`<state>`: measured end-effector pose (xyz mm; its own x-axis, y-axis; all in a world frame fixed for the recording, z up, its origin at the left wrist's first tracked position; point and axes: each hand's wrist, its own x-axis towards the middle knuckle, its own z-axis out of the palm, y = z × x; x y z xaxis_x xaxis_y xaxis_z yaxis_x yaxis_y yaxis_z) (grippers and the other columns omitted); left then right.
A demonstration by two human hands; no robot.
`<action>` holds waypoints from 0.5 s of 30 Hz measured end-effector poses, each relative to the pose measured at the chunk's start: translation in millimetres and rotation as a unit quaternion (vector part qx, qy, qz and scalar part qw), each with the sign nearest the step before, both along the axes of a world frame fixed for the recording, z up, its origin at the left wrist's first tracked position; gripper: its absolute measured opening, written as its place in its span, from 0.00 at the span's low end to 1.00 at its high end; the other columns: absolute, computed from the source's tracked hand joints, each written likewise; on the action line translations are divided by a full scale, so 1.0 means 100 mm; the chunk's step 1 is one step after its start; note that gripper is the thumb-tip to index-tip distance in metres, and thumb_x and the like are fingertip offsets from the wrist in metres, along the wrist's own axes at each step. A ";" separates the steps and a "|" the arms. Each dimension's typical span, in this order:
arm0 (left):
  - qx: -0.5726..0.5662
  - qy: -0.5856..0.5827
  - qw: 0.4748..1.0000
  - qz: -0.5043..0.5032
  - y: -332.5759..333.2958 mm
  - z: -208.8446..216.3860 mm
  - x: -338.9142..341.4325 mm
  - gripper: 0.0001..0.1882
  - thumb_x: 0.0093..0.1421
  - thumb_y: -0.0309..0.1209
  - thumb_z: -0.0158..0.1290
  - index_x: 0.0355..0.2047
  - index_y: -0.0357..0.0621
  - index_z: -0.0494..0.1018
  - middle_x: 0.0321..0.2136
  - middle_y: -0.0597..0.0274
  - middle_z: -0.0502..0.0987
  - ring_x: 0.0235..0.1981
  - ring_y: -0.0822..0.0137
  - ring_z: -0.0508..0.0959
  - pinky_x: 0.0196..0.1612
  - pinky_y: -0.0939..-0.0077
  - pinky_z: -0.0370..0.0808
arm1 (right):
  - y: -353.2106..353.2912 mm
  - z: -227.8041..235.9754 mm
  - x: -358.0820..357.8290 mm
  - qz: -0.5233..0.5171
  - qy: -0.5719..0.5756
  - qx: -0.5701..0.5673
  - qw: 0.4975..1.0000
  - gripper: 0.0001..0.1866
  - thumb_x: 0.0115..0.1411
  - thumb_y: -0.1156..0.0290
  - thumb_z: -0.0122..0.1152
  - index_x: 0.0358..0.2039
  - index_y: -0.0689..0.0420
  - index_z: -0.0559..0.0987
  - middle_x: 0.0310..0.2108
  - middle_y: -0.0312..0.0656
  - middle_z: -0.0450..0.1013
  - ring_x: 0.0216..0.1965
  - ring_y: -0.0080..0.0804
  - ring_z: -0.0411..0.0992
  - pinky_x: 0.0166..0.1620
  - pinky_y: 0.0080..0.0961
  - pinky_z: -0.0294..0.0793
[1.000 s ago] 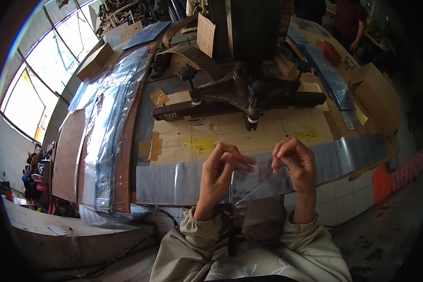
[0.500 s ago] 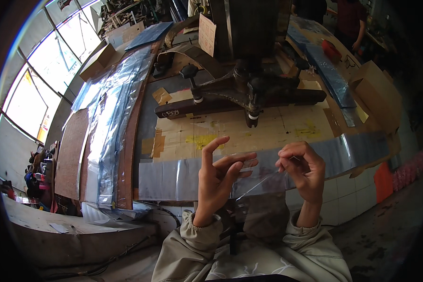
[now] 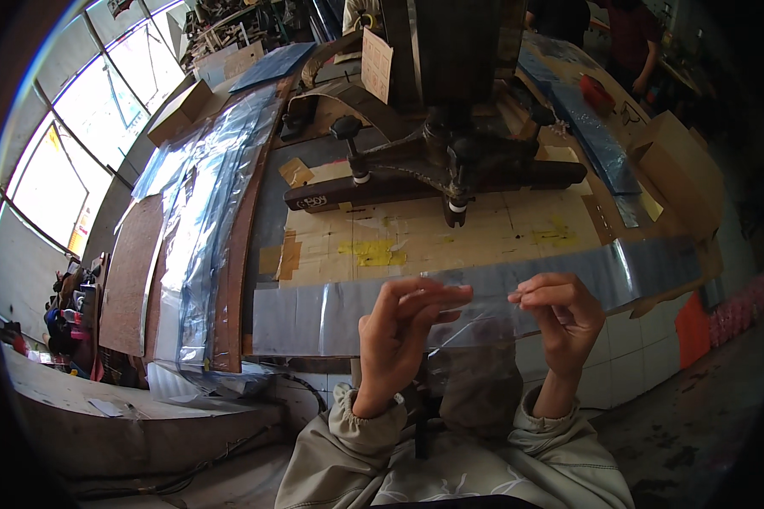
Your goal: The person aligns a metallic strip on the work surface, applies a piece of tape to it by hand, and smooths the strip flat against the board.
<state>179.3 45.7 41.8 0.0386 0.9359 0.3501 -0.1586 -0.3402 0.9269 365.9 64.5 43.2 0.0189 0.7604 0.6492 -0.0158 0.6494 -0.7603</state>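
A thin sheet of clear plastic film (image 3: 469, 332) hangs between my hands above the table's front edge; its outline is faint against my clothes, and a bright crease shows. My left hand (image 3: 396, 333) pinches it on the left, fingers pressed together and pointing right. Opposite, with a short gap between the fingertips, my right hand (image 3: 566, 318) is closed in a pinch on the film's other side. Beneath both hands runs a grey plastic-covered strip (image 3: 314, 318) along the front of the work table.
Beyond the hands, a dark metal press arm (image 3: 433, 182) with black knobs stands over a pale board (image 3: 484, 229) patched with yellow tape. Stacked plastic sheets (image 3: 208, 212) lie at left, more blue sheets (image 3: 598, 140) and a cardboard box (image 3: 675, 170) at right. People (image 3: 632, 42) stand far right.
My left hand's raised index finger has folded down onto the others. My right hand has moved slightly right and down, and the film between the hands has shifted.
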 end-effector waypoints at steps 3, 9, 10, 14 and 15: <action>0.037 0.002 0.999 0.003 -0.05 0.01 0.02 0.05 0.62 0.17 0.41 0.39 0.35 0.61 0.38 0.39 0.76 0.41 0.53 0.79 0.43 0.66 0.78 | -0.04 -0.06 0.03 -0.043 -0.033 0.076 0.996 0.06 0.52 0.87 0.56 0.25 0.62 0.77 0.29 0.45 0.75 0.29 0.32 0.77 0.29 0.19 0.76; 0.157 -0.136 0.974 -0.085 -0.10 -0.07 0.10 0.13 0.53 0.17 0.56 0.36 0.34 0.64 0.35 0.44 0.78 0.42 0.57 0.79 0.45 0.68 0.76 | -0.16 -0.02 0.04 -0.026 -0.077 0.244 0.966 0.07 0.46 0.86 0.60 0.18 0.60 0.76 0.28 0.41 0.76 0.28 0.34 0.77 0.24 0.18 0.72; 0.156 -0.136 0.975 -0.085 -0.11 -0.08 0.09 0.13 0.53 0.17 0.56 0.36 0.34 0.64 0.35 0.44 0.78 0.42 0.57 0.79 0.45 0.68 0.76 | -0.16 0.00 0.03 -0.025 -0.077 0.243 0.967 0.07 0.46 0.86 0.60 0.18 0.60 0.76 0.28 0.41 0.76 0.28 0.34 0.77 0.24 0.18 0.72; 0.184 -0.104 0.974 -0.086 -0.09 -0.10 0.08 0.12 0.46 0.22 0.62 0.29 0.37 0.70 0.33 0.48 0.79 0.38 0.58 0.80 0.39 0.70 0.76 | -0.18 0.02 0.01 0.023 -0.059 0.270 0.961 0.08 0.43 0.83 0.64 0.15 0.59 0.75 0.27 0.39 0.76 0.29 0.34 0.78 0.23 0.16 0.73; 0.198 -0.101 0.972 -0.075 -0.09 -0.10 0.08 0.11 0.45 0.23 0.63 0.27 0.38 0.71 0.33 0.50 0.79 0.37 0.59 0.81 0.37 0.70 0.76 | -0.18 0.03 0.01 0.033 -0.053 0.261 0.963 0.08 0.43 0.83 0.65 0.15 0.58 0.74 0.27 0.39 0.75 0.29 0.34 0.78 0.24 0.16 0.73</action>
